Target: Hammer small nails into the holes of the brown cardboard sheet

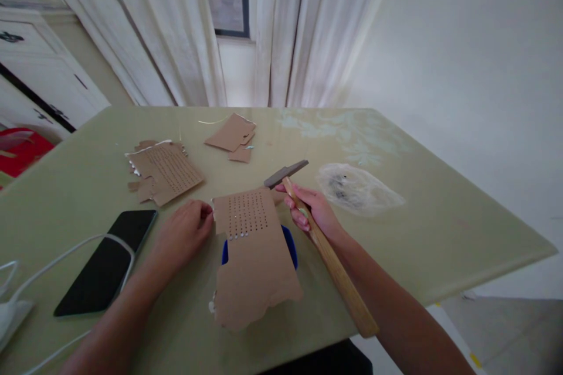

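Note:
My right hand (314,211) is wrapped round the wooden handle of a hammer (336,263), close to its grey metal head, which lies past the far right corner of a cardboard piece (259,281). That cardboard has rows of small holes, with several pale studs along the lowest row. It rests over a blue object (289,248), mostly hidden beneath it. My left hand (189,228) is at the cardboard's left edge, fingers curled with the thumb against the index finger. Whether anything small is between them I cannot make out.
A second hole-punched cardboard piece (169,173) lies at the left, with cardboard scraps (232,132) farther back. On the right is a clear plastic bag (358,190) with small dark items inside. A black tablet (108,263) and white cable (57,263) lie near my left forearm.

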A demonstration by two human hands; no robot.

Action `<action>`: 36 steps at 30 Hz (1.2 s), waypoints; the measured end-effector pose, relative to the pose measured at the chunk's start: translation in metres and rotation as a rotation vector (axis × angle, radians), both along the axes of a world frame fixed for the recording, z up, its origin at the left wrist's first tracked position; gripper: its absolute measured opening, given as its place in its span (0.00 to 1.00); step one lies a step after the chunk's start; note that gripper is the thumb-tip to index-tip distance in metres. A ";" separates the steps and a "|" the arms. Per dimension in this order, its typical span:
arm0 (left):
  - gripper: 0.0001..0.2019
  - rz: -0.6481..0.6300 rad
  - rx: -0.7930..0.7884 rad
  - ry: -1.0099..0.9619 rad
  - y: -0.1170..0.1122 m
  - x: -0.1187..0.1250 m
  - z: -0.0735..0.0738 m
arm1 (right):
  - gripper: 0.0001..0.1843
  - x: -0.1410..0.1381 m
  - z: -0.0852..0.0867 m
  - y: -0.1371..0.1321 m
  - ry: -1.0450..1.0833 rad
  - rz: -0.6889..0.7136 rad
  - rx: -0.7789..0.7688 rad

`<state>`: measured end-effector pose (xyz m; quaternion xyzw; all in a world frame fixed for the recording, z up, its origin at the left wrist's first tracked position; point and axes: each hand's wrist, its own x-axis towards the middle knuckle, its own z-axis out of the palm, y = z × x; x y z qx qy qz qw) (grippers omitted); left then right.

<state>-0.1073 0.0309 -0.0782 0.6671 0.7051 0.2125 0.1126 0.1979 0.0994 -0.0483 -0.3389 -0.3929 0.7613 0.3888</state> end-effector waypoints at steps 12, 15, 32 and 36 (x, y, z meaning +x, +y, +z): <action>0.09 0.062 -0.084 0.003 -0.005 -0.002 0.002 | 0.22 -0.002 0.000 -0.003 0.024 -0.017 -0.048; 0.11 0.047 -0.111 0.025 -0.007 0.001 0.003 | 0.24 -0.003 0.001 -0.004 0.031 -0.009 -0.044; 0.04 -0.001 0.544 -0.460 -0.029 0.034 0.044 | 0.23 -0.006 -0.001 -0.006 -0.003 -0.027 -0.034; 0.02 -0.183 0.416 -0.510 -0.041 0.048 0.047 | 0.24 -0.010 -0.006 -0.008 -0.028 -0.041 -0.026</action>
